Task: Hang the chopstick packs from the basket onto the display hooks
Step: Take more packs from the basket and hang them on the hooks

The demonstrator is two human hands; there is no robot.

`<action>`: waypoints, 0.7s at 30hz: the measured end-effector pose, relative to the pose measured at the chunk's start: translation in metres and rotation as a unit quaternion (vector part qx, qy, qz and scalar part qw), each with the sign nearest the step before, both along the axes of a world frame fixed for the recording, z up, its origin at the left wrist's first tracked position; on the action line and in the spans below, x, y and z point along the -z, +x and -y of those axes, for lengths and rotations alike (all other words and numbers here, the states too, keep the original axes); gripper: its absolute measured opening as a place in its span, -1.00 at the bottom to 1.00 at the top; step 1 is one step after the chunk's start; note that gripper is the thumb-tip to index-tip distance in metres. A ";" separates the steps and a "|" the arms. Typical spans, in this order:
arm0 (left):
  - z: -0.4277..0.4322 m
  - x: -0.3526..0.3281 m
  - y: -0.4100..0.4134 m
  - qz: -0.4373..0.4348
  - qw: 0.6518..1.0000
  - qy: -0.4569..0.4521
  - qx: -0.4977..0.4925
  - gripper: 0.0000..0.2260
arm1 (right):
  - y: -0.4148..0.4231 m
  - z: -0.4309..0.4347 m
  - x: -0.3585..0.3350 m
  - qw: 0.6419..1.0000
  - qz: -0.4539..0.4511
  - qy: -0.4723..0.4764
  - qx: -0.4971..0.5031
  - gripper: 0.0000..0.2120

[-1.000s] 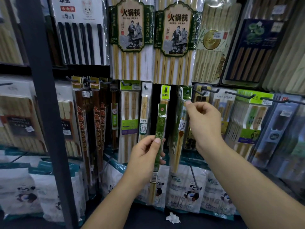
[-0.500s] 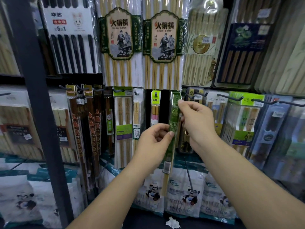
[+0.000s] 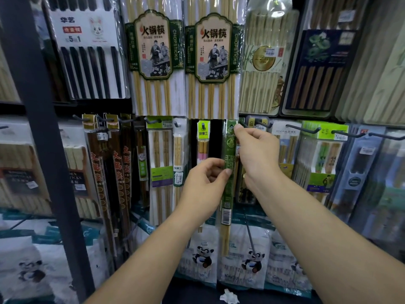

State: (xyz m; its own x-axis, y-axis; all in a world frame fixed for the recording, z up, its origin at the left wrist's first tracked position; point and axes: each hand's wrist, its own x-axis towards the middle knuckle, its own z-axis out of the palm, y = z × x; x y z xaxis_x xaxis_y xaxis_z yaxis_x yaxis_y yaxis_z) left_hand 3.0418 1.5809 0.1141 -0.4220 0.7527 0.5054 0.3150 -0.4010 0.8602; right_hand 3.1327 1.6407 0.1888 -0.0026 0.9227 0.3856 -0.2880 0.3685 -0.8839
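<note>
A narrow green chopstick pack (image 3: 229, 194) stands upright in front of the lower row of display hooks. My left hand (image 3: 205, 185) pinches its middle between thumb and fingers. My right hand (image 3: 256, 154) pinches the pack's top, where the hang hole (image 3: 231, 127) sits, just beside a hook (image 3: 242, 125) that holds more green packs behind my hand. The basket is out of view.
Hooks with other chopstick packs fill the wall: a slim yellow-green pack (image 3: 203, 139) just left, pale wooden ones (image 3: 160, 163), long hot-pot packs (image 3: 213, 62) above. Bare hooks (image 3: 303, 129) stick out at right. A dark shelf post (image 3: 43, 139) stands at left. Panda bags (image 3: 252, 262) hang below.
The green pack has moved up and to the right, from in front of the yellow-green pack to the neighbouring hook. My right hand now pinches the pack's top; earlier it held the hanging packs.
</note>
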 end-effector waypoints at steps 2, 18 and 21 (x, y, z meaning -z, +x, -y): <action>0.000 0.000 0.001 -0.001 1.000 -0.005 -0.004 -0.83 | -0.002 -0.002 0.003 1.000 -0.003 -0.004 0.009 -0.67; 0.017 -0.018 -0.007 -0.341 0.921 -0.084 -0.170 -0.84 | 0.012 -0.010 0.030 0.991 0.086 0.099 0.014 -0.94; 0.018 -0.031 -0.003 -0.316 0.929 -0.030 -0.189 -0.77 | 0.018 -0.013 0.039 0.991 0.089 0.097 0.014 -0.92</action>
